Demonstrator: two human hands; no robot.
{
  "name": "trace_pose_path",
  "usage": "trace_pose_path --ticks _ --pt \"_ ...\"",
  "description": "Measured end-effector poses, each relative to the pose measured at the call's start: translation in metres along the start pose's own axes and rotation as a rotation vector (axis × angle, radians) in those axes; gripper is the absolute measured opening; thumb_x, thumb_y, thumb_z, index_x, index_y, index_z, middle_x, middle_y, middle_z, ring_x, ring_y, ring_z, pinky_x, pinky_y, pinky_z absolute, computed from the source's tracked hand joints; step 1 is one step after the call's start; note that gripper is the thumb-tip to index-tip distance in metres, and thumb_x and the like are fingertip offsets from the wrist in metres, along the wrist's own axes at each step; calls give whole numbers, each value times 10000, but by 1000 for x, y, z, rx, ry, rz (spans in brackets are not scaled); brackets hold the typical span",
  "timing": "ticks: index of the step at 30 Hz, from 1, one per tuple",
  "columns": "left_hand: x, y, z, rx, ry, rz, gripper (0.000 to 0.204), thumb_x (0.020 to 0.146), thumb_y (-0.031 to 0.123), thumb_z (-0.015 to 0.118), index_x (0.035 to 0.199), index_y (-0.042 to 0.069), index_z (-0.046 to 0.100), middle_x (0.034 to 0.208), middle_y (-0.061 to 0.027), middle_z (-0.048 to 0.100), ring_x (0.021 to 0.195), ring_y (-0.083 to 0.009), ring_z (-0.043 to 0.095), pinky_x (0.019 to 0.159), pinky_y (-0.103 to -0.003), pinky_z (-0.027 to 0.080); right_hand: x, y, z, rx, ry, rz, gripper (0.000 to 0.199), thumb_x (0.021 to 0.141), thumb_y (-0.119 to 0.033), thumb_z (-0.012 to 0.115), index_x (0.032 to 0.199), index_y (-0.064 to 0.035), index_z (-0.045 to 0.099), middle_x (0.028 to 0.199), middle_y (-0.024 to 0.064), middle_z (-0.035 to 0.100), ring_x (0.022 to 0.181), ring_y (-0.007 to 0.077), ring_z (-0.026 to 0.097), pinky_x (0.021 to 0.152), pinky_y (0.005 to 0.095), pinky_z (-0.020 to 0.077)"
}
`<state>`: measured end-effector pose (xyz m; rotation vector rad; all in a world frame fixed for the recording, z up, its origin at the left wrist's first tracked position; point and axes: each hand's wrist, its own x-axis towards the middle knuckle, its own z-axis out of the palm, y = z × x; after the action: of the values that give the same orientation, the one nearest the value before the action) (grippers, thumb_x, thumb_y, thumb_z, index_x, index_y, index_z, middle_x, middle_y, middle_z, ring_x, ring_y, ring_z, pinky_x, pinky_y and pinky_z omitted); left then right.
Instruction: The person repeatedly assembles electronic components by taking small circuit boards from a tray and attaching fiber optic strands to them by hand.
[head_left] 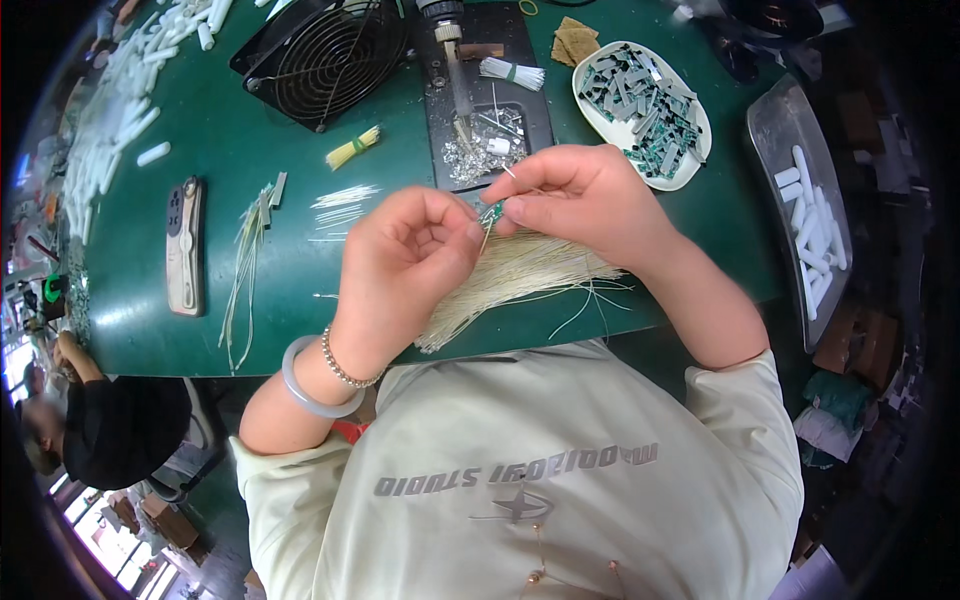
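Head view looks down on a green table where two bare hands meet near the middle. Between them sits a small green circuit board, just above the near end of a fanned bundle of pale wires that lies on the table and spreads toward the near edge. On the left hand the fingers are curled in, thumb and fingertips closed together at the board's left side; its wrist carries a pale bangle and a bead bracelet. The right hand has its fingers bent and pinched on the board's right side, with a thin wire end sticking up from its fingertips. Beyond the hands a dark tray holds a soldering stand, a heap of silvery scraps and a small white bundle of wires tied with a green band. To the right of it an oval white dish is filled with many small green and grey parts piled loosely. Farther right, at the table's edge, a grey metal tray contains a row of short white tubes. A black wire-guarded fan stands at the far left of the dark tray. A phone in a light case lies flat on the left, with a loose bunch of wires beside it, a small yellow tied bundle near the fan, and more white tubes heaped along the far left.
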<state>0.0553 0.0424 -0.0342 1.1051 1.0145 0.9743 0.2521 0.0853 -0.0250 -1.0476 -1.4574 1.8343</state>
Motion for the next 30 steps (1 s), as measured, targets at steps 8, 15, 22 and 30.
trace_pose_path --ticks 8,15,22,30 --pt "4 4 5 61 12 15 65 879 11 577 896 -14 520 831 -27 606 744 -44 576 662 -171 473 2 7 6 164 51 -14 191 878 -50 573 1047 36 596 904 91 663 746 77 621 556 166 443" --pt "11 2 2 77 32 32 68 883 16 574 896 -12 514 803 -22 604 723 -52 581 655 -175 473 4 7 8 209 47 14 165 890 -68 561 1036 2 591 880 72 660 634 -7 508 442 145 263" --pt "21 2 -3 40 59 -14 68 855 1 593 876 -26 534 810 -38 618 720 -70 605 649 -185 489 6 11 9 167 119 -97 143 880 -56 573 1016 -16 587 845 19 593 661 8 484 506 155 339" --pt "33 5 -9 36 84 -27 70 843 0 603 860 -34 544 796 -46 622 714 -77 609 639 -193 496 3 9 4 -649 263 -663 65 829 -37 614 891 -19 604 811 25 541 643 70 477 536 196 385"
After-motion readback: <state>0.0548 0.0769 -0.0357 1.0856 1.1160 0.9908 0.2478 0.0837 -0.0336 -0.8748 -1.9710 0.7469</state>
